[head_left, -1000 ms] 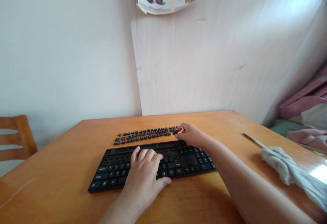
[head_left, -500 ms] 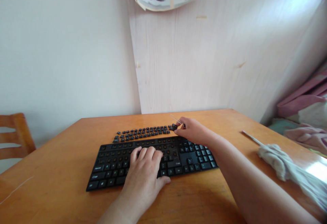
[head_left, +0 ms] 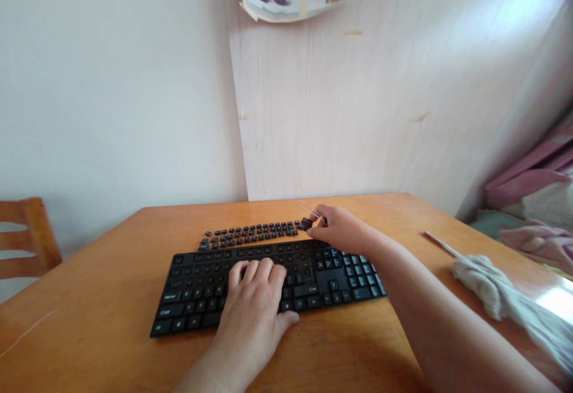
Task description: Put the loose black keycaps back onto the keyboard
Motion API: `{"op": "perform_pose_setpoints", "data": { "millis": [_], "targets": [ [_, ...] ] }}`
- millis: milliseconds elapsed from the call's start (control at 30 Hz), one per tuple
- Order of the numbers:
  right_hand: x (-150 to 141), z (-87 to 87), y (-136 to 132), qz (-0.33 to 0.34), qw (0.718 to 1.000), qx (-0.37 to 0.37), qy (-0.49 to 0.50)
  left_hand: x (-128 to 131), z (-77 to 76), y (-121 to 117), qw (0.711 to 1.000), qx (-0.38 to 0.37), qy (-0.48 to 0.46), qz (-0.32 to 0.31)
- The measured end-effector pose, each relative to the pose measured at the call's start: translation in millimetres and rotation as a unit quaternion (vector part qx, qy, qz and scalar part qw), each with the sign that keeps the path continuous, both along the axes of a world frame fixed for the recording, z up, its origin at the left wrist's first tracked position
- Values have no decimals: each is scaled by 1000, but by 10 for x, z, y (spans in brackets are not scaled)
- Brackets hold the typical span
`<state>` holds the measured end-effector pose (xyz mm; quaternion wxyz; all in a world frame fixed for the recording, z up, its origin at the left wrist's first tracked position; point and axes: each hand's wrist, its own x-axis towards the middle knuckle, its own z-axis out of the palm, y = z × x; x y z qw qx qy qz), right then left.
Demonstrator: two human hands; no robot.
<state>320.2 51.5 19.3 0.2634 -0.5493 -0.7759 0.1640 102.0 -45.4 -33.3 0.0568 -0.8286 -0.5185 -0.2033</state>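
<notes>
My left hand (head_left: 255, 297) lies on the middle of a black keyboard (head_left: 329, 276), fingers slightly apart and thumb stretched over its near edge. The keyboard's upper rows show bare switch spots with their caps off; lower keys and the number pad keep theirs. Beyond it, loose black keycaps (head_left: 250, 233) lie in rows on the table. My right hand (head_left: 331, 224) is closed over the keyboard's far edge, with the thin wires of what looks like a wire keycap puller (head_left: 308, 208) sticking out of its fingers. A larger black keycap (head_left: 306, 224) is at its fingertips, at the rows' right end.
The wooden table (head_left: 111, 297) meets a pale wall. At the right lies a grey cloth (head_left: 483, 279) beside a thin brush-like stick (head_left: 441, 243). A white thread (head_left: 29, 330) is near the left edge, and a wooden chair (head_left: 27, 238) stands beyond.
Almost nothing differs. The view has shifted slightly, and both hands keep their places at the keyboard and the large keycap.
</notes>
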Motion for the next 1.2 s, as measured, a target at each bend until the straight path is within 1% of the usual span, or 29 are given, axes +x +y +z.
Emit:
{"op": "perform_pose_setpoints", "data": {
  "millis": [233, 433, 800, 1033, 1200],
  "targets": [
    [13, -60, 44, 2, 1000, -4, -3, 5, 3, 4, 1000, -8, -7, 3],
    [3, -120, 100, -8, 999, -32, 8, -30, -24, 41, 1000, -15, -17, -11],
    [-1, -375, 206, 26, 996, -84, 6, -102, -67, 97, 997, -56, -34, -31],
    [-3, -458, 246, 17, 996, -83, -1, -109, -54, 101, 996, -73, -39, -32],
    [27, -506, 298, -7, 998, -64, 3, -112, -40, 103, 996, -75, -41, -30]
  ]
}}
